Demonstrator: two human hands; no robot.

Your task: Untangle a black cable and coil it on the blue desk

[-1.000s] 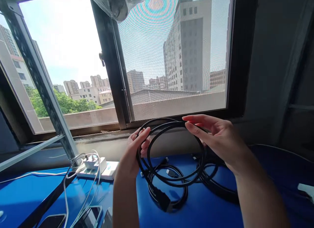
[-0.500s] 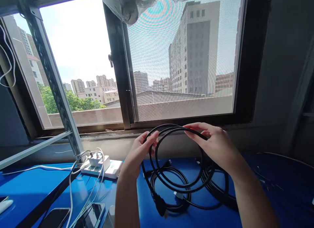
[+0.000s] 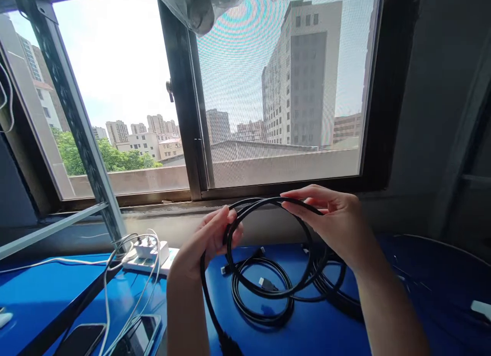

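Observation:
Both my hands hold up a looped black cable (image 3: pixel 268 292) above a blue table (image 3: pixel 42 289), in front of a window. My left hand (image 3: pixel 207 238) is closed round the loop's left side, thumb and fingers pinching the strands. My right hand (image 3: pixel 335 220) pinches the top of the loop between thumb and fingers. One end of the cable hangs down past my left forearm to the bottom edge of the view. More coiled black cables (image 3: pixel 261 299) lie on the table under the loop.
A white power strip (image 3: pixel 148 256) with a plugged charger and white wires sits at the left on the table. Two phones (image 3: pixel 141 335) lie at the lower left. A slanted metal bar (image 3: pixel 76 126) crosses the window. Another white object (image 3: pixel 481 308) rests at the right edge.
The loop has been drawn tighter and shifted left. The cable's plug end has dropped lower, out past my left forearm. My left hand has moved down and left a little.

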